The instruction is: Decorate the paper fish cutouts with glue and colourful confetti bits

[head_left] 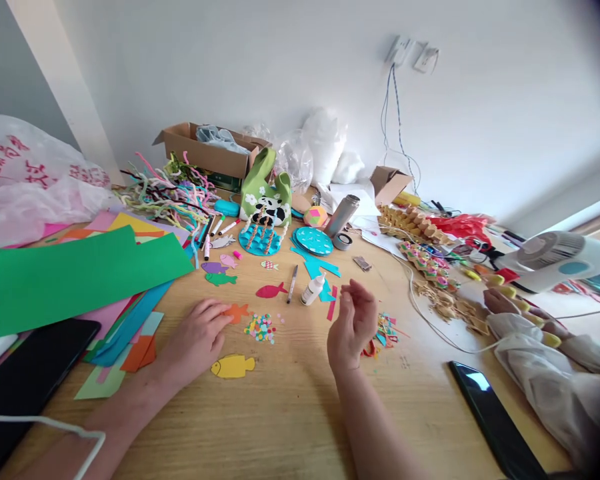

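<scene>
Orange paper fish [237, 313] flat on table [290, 413], just off left hand's [200, 337] fingertips, long axis roughly side to side, tail toward the paper dots [263, 329]; left hand clearly nearer, palm down, fingers extended, touching the fish's near end, not gripping. Right hand [355, 320] well apart, beyond the dots, raised beside the scraps [387, 331], fingers loosely curled, can't tell if anything's inside.

A craft workspace: a wooden table [300, 413] holds coloured paper [80, 267], markers [220, 225] and glue [313, 290].
</scene>
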The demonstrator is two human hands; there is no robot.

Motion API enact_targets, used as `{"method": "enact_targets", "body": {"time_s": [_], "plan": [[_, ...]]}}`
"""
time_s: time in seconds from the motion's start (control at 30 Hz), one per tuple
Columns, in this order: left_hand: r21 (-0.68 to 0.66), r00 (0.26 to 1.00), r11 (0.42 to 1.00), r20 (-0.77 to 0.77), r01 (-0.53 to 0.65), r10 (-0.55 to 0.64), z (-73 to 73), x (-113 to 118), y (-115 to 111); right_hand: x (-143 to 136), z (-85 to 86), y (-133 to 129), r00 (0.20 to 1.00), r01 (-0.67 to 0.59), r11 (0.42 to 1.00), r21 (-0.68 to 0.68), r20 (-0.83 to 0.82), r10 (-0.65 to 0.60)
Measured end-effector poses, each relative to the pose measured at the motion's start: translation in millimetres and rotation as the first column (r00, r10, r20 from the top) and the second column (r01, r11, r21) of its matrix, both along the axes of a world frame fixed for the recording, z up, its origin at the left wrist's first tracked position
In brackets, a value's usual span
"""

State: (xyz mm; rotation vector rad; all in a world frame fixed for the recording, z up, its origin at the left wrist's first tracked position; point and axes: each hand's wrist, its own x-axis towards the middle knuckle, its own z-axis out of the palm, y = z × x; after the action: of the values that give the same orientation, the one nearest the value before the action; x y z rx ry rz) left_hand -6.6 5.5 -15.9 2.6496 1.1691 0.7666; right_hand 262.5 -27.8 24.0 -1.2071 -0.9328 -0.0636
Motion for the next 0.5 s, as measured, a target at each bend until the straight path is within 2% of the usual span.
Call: {"method": "enact_targets", "body": {"time_s": [0.07,0.17,0.33,0.5], "plan": [[0.020,1.000,1.000,-0.008,0.009,-0.008,-0.4,0.1,0.0,6.6,-3.4,7.7,0.995,0.028,0.999,-0.029,-0.096,-0.031],[0.051,1.000,0.999,0.011,0.007,-0.008,-3.1,-0.5,1.3,12.8,-9.5,14.7,0.989,0.009,0.991,-0.132,-0.148,-0.028],[0.102,0.997,0.995,0.072,0.002,-0.009,-6.3,-1.1,5.1,18.7,-25.2,21.0,0.995,-0.084,0.933,-0.350,-0.081,0.059],[0.151,0.992,0.988,0.127,-0.011,-0.008,-4.4,-1.2,7.4,20.6,-39.4,26.8,0.991,-0.118,0.879,-0.462,0.001,0.134]]}}
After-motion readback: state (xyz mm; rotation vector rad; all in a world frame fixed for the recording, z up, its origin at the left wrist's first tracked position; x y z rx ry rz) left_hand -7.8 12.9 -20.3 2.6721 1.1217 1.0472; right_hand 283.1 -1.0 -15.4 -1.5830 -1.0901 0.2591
